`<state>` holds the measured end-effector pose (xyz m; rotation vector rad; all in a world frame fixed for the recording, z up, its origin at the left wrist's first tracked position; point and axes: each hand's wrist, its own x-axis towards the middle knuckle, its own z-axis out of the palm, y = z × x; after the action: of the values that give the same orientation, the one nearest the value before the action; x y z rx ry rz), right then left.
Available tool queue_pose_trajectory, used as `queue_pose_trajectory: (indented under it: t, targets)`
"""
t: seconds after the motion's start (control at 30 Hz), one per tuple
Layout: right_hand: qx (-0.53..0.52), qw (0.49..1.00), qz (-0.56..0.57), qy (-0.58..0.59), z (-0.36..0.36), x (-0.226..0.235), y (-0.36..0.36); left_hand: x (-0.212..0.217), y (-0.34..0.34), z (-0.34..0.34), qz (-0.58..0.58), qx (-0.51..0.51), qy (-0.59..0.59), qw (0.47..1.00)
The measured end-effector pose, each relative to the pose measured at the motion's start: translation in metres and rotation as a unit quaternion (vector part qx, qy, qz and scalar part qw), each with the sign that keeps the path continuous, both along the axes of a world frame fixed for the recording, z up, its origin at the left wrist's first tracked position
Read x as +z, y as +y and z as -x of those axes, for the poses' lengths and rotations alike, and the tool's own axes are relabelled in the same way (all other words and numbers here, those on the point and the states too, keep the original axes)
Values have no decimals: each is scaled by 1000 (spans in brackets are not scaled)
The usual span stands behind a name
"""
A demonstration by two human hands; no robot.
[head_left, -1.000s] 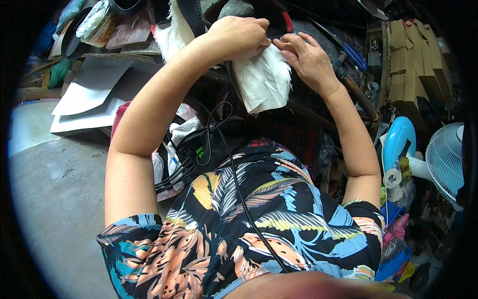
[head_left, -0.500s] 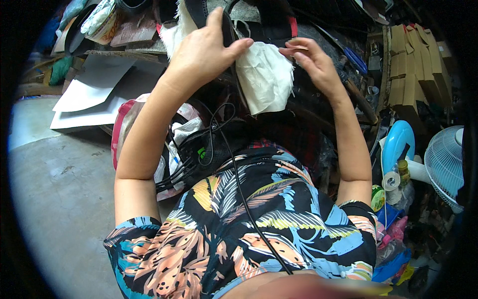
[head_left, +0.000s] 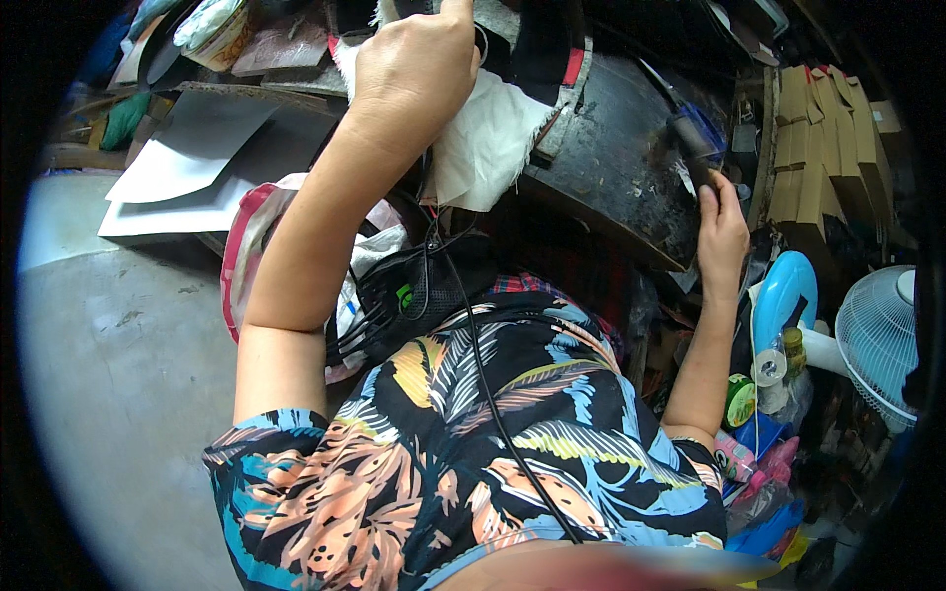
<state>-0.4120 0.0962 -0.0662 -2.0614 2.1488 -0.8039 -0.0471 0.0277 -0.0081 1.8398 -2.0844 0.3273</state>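
My left hand [head_left: 419, 74] is closed at the top of a white cloth piece [head_left: 488, 148] with frayed edges. The cloth hangs over the near side of the work surface; what exactly the fingers pinch is partly hidden behind the hand. Off to the right, my right hand [head_left: 724, 231] is wrapped round the end of a black-handled tool [head_left: 694, 143], whose far end is blurred. Beside that tool lies a blue-handled implement [head_left: 711, 123]. Black material with a red tab [head_left: 574, 67] rests beyond the cloth.
A dark, worn worktop [head_left: 621, 138] spans the middle right. Stacked brown cardboard pieces [head_left: 823, 148] stand at the far right, above a white fan [head_left: 877, 340] and a blue round object [head_left: 786, 295]. White sheets [head_left: 187, 158] lie at left. A black cable [head_left: 483, 384] crosses my shirt.
My right hand has moved away from the cloth to the right and taken hold of the black-handled tool. My left hand and the cloth have shifted slightly, uncovering more worktop.
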Motion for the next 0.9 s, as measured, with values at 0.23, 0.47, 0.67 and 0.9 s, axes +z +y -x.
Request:
queue_pose_trajectory:
  t: [0.23,0.47,0.67,0.9]
  targets:
    - [245,936,132,-218,-88,38,-45,-1,0,2,-9,17,-10,1000]
    - [233,969,53,60,-117,30,-63,6,3,2,-74,24,-10,997]
    - [279,932,155,-170,-102,26,-60,12,3,5,-25,19,-26,999]
    - [234,961,139,46,-80,42,-54,24,11,19,1,29,-65,997]
